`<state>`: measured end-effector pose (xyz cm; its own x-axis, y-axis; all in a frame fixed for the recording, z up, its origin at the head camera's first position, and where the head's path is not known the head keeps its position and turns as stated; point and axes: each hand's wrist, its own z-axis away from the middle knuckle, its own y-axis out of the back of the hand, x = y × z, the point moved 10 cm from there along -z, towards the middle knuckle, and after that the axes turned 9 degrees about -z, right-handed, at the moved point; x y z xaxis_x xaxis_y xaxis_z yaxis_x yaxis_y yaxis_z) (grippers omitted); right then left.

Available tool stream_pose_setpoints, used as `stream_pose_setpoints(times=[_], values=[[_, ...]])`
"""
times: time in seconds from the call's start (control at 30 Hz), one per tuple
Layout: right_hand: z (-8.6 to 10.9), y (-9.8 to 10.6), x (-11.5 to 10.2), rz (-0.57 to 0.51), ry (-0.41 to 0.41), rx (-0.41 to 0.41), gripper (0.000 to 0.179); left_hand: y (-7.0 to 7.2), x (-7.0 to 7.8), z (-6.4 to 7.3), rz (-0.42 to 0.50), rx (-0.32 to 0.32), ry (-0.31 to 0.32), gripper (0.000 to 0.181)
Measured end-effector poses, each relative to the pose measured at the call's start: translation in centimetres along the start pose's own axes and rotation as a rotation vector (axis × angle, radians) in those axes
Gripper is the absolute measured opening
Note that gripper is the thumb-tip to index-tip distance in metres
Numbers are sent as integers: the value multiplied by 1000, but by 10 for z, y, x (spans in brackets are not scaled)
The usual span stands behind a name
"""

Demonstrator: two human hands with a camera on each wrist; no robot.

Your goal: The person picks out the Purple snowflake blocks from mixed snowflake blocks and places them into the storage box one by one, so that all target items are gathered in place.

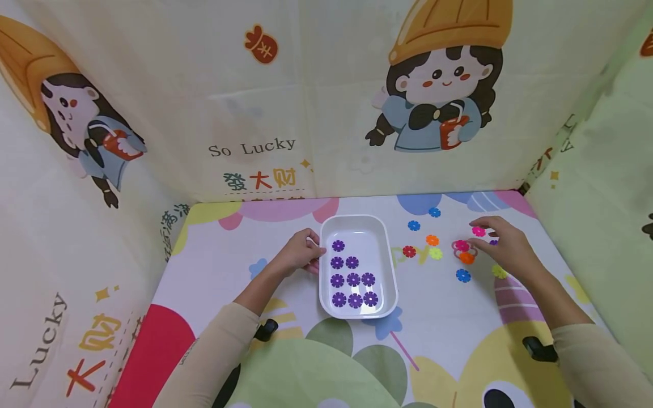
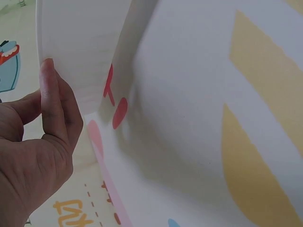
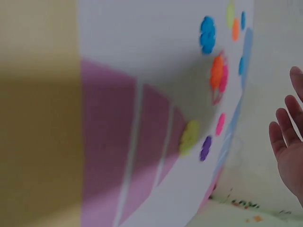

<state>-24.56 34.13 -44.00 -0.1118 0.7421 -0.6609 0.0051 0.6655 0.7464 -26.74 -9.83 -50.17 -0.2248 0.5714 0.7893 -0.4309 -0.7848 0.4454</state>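
Note:
My left hand (image 1: 297, 253) grips the left rim of a white rectangular tray (image 1: 374, 232), thumb on the rim. The left wrist view shows its fingers against the tray's outer wall (image 2: 80, 42). Inside the tray lie several purple flower-shaped discs (image 1: 353, 279) in rows. Over the loose discs on the right hovers my right hand (image 1: 505, 246), fingers apart and nothing held. Nearest to it are a pink disc (image 1: 478, 231), a yellow disc (image 1: 500, 271) and a purple disc (image 3: 205, 148), which the fingers partly hide in the head view.
Between tray and right hand are scattered blue discs (image 1: 463, 275), orange discs (image 1: 432, 240), a red disc (image 1: 409, 251) and another yellow disc (image 1: 436, 254). A patterned cloth (image 1: 219, 243) covers the table. Printed curtains (image 1: 326, 113) stand behind and at both sides.

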Motion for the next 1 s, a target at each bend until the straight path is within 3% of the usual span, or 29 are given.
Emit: stream_pose_setpoints(times=[0.23, 0.67, 1.0], values=[[11, 7, 40, 47, -64, 7, 49, 0, -2, 1, 6, -4, 11, 29], [22, 1, 92, 39, -326, -47, 64, -1, -2, 0, 14, -3, 10, 27], [18, -3, 102, 91, -272, -41, 54, 0, -2, 1, 13, 2, 12, 26]])
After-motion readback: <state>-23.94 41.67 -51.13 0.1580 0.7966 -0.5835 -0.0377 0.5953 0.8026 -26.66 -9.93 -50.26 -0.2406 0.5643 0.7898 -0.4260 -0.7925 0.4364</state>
